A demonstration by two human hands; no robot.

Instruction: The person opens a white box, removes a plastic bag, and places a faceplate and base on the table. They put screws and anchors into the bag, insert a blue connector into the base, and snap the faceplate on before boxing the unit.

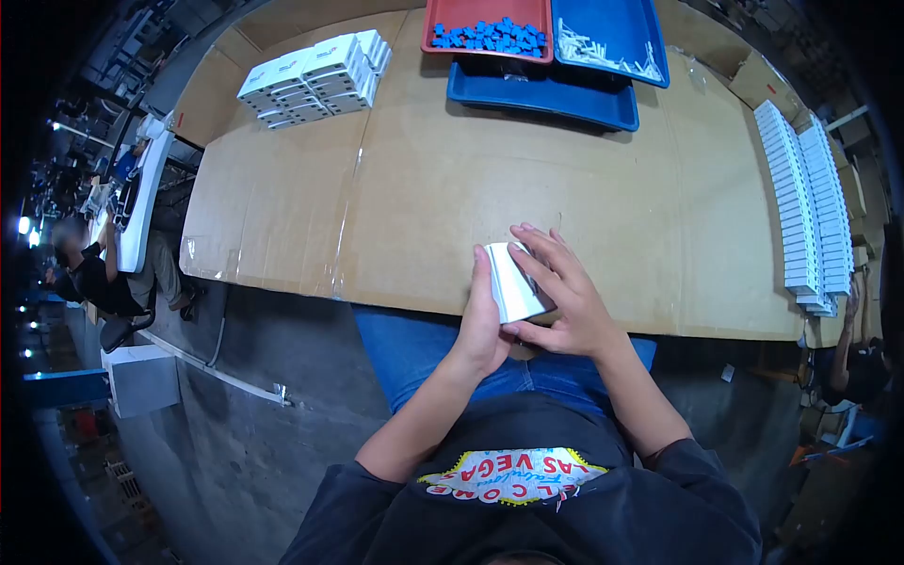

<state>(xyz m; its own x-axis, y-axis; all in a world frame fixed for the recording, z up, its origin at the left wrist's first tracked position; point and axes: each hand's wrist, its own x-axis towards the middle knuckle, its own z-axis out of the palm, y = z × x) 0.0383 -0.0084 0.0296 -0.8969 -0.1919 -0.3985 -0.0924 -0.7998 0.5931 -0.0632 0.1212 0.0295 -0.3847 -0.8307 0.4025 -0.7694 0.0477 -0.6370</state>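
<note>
Between my two hands is a small white box-shaped piece (514, 284) with a smooth, shiny face, held near the table's front edge above my lap. My left hand (482, 325) presses along its left side, thumb pointing up the edge. On the other side, my right hand (563, 297) wraps around the right edge, with its fingers over the top and the thumb at the lower corner. The underside of the piece is hidden by my palms.
Stacked white boxes (315, 80) stand at the back left of the cardboard-covered table (424, 207). A red tray (443, 19) holds blue parts; a blue tray (603, 19) holds white sticks. Another blue tray (541, 99) sits in front. Long rows of white pieces (800, 207) line the right. A person (104, 273) sits far left.
</note>
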